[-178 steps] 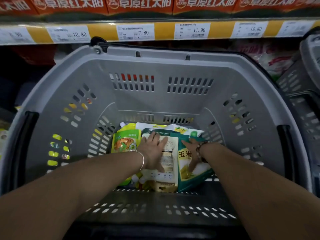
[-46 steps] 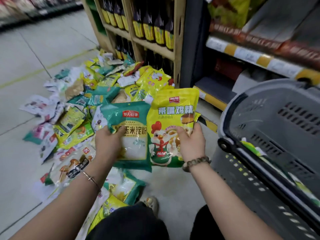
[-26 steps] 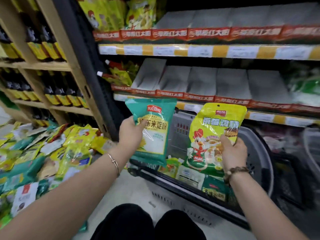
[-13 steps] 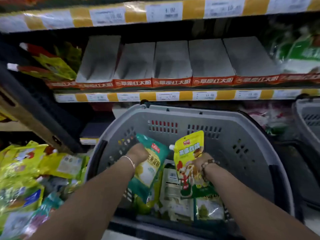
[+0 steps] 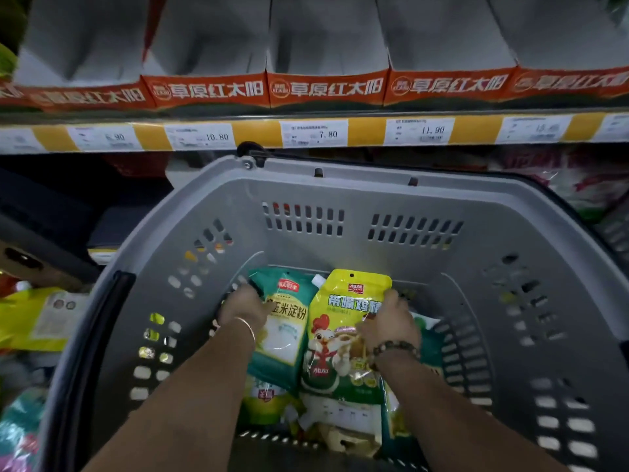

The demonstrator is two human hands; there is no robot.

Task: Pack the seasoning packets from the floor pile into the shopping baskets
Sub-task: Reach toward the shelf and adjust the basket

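A large grey shopping basket [image 5: 340,185] fills the view. Deep inside it, my left hand [image 5: 243,306] grips the left edge of a teal corn starch packet [image 5: 284,332]. My right hand [image 5: 388,323] holds the right side of a yellow chicken seasoning packet [image 5: 340,335] with a rooster on it. The two packets lie side by side on top of several other packets [image 5: 337,424] on the basket floor.
Part of the floor pile of packets [image 5: 30,321] shows at the left, outside the basket. A store shelf with price tags [image 5: 315,132] and red-fronted boxes [image 5: 326,88] runs behind the basket. A second basket's edge [image 5: 616,229] shows at the far right.
Both hands carried the teal and yellow packets from the floor pile over the basket rim and lowered them onto the packets inside. The view has closed in on the basket.
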